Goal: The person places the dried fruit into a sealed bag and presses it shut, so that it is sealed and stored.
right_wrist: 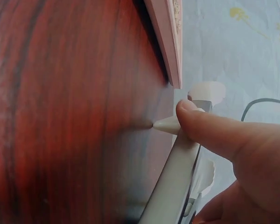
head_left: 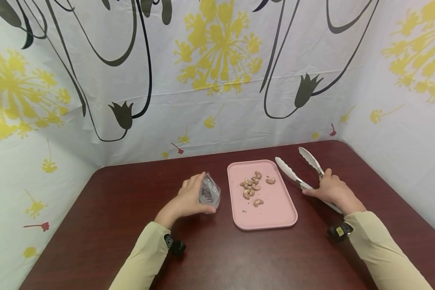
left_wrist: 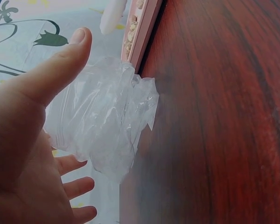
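Observation:
A clear plastic bag (head_left: 209, 191) stands on the table left of the pink tray (head_left: 286, 215), its mouth facing up. My left hand (head_left: 189, 197) cups around it from the left. In the left wrist view the thumb (left_wrist: 65, 60) is straight and the fingers are spread beside the bag (left_wrist: 107, 112); the index finger is partly hidden. Several cashews (head_left: 253, 186) lie on the tray. To the right, my right hand (head_left: 335, 192) grips spread metal tongs (head_left: 293, 176) with pale scalloped tips; in the right wrist view the thumb (right_wrist: 210, 130) presses one arm.
The dark wooden table (head_left: 130, 225) reaches to a patterned cloth (head_left: 217, 133) hanging behind it and at both sides. Small crumbs lie on the tray. A dark wrist camera sits at each sleeve cuff.

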### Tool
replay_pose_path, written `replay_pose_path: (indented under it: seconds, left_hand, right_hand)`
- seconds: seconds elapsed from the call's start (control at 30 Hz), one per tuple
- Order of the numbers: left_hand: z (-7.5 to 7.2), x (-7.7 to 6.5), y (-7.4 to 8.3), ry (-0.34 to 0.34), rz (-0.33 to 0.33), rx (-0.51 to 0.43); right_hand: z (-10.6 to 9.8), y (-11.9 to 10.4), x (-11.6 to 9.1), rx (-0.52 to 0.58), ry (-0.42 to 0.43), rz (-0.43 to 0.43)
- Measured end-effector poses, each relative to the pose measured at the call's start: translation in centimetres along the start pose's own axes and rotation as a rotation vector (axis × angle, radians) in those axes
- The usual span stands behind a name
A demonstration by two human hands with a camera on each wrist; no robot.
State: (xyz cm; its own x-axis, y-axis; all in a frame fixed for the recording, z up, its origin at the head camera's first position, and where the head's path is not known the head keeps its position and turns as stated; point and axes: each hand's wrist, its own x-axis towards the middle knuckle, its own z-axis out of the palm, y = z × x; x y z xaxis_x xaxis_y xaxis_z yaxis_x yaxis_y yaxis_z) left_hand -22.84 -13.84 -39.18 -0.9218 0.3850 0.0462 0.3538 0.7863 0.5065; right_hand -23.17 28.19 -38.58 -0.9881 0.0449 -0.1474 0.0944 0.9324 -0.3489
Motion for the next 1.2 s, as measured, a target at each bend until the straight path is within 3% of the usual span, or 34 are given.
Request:
replay_pose_path:
  seconds: [0.53,1.2]
  left_hand:
    - [0.0,-0.1,0.1,-0.007,-0.003,-0.010]
    - [0.1,-0.2,-0.1,0.002,-0.008,-0.034]
  right_hand:
    - [0.2,0.6,0.1,-0.029,0.056,-0.046]
    - [0.1,1.1,-0.5,0.011,0.106,-0.081]
